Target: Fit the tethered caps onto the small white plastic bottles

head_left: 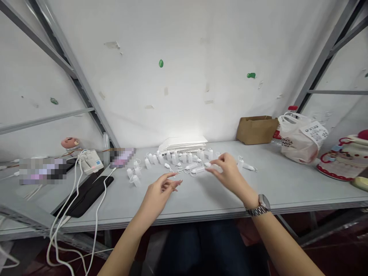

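My right hand (pixel 227 170), with a watch at the wrist, reaches over the table among small translucent white plastic bottles. Its thumb and forefinger close around the white end of a small plastic bottle (pixel 207 165); the blur hides exactly where they touch. Beside those fingertips another bottle (pixel 197 170) lies on its side. My left hand (pixel 161 188) hovers above the near part of the table, thumb and forefinger apart, nothing between them. Several upright bottles (pixel 174 158) with looped cap straps stand behind the hands. One bottle (pixel 249 167) lies right of my right hand.
White flat sheets or envelopes (pixel 184 143) are stacked by the wall. A cardboard box (pixel 255 130), a plastic bag (pixel 300 142) and a decorated container (pixel 342 159) stand right. Left are a black pouch (pixel 89 197), phones, a white charger (pixel 91 163) and hanging cables.
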The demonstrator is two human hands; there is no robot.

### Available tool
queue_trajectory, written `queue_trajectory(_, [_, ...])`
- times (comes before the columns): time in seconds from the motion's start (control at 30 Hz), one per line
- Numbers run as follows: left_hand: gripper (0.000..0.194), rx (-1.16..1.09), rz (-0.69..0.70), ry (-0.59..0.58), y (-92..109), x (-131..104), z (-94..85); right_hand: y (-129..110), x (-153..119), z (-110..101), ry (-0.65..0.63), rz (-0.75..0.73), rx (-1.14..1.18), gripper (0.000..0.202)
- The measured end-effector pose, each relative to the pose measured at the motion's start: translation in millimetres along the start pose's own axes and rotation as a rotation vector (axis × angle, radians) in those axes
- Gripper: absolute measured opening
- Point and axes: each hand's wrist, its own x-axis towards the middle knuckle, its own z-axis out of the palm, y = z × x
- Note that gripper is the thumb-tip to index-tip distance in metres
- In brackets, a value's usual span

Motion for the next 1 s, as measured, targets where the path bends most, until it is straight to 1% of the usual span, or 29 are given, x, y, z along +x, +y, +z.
queue_trajectory(0.03, [0.041, 0.014, 0.002, 0.000, -0.5, 0.7, -2.5, 13.7, 3.2, -1.2, -0.025, 0.139, -0.039, 0.026])
queue_trajectory(0.07, [0.041, 0.017, 0.009, 0.006, -0.7, 1.2, -4.3, 26.8, 5.6, -2.9, -0.081, 0.285, -0.081, 0.030])
queue_trajectory(0.1, [0.040, 0.016, 0.018, 0.016, -0.8, 1.6, -5.5, 38.7, 7.0, -5.0, -0.104, 0.346, -0.103, 0.031])
queue_trajectory(0.2, [0.037, -0.004, 0.035, 0.049, -0.8, 2.0, -5.9, 63.9, 6.4, -9.5, -0.201, 0.430, -0.140, 0.025])
queue_trajectory(0.3, [0.036, -0.020, 0.037, 0.059, -0.3, 1.7, -5.0, 73.6, 2.5, -8.4, -0.296, 0.486, -0.165, 0.018])
queue_trajectory(0.43, [0.037, -0.027, 0.026, 0.064, 0.3, 1.7, -4.7, 71.5, 1.2, -4.5, -0.363, 0.543, -0.188, 0.017])
queue_trajectory(0.6, [0.037, -0.022, 0.026, 0.060, -0.4, 3.1, -4.6, 65.4, 3.8, -7.5, -0.392, 0.582, -0.199, 0.023])
queue_trajectory(0.77, [0.037, -0.018, 0.031, 0.052, -2.0, 3.2, -4.2, 57.4, 1.6, -22.0, -0.359, 0.634, -0.247, 0.035])
queue_trajectory(0.83, [0.037, -0.007, 0.031, 0.052, -2.8, 3.8, -4.6, 49.1, 1.4, -30.4, -0.304, 0.649, -0.269, 0.038])
queue_trajectory(0.87, [0.037, 0.005, 0.031, 0.052, -3.4, 4.5, -5.0, 43.6, 2.8, -34.1, -0.265, 0.644, -0.270, 0.039])
queue_trajectory(0.93, [0.036, 0.042, 0.032, 0.056, -5.4, 6.8, -6.5, 31.4, 10.5, -38.3, -0.182, 0.581, -0.254, 0.038])
queue_trajectory(0.97, [0.036, 0.063, 0.032, 0.059, -6.7, 8.2, -7.3, 25.5, 17.6, -38.0, -0.171, 0.523, -0.250, 0.037])
queue_trajectory(1.0, [0.036, 0.084, 0.029, 0.062, -8.2, 9.6, -8.2, 20.4, 27.1, -35.8, -0.193, 0.447, -0.274, 0.036])
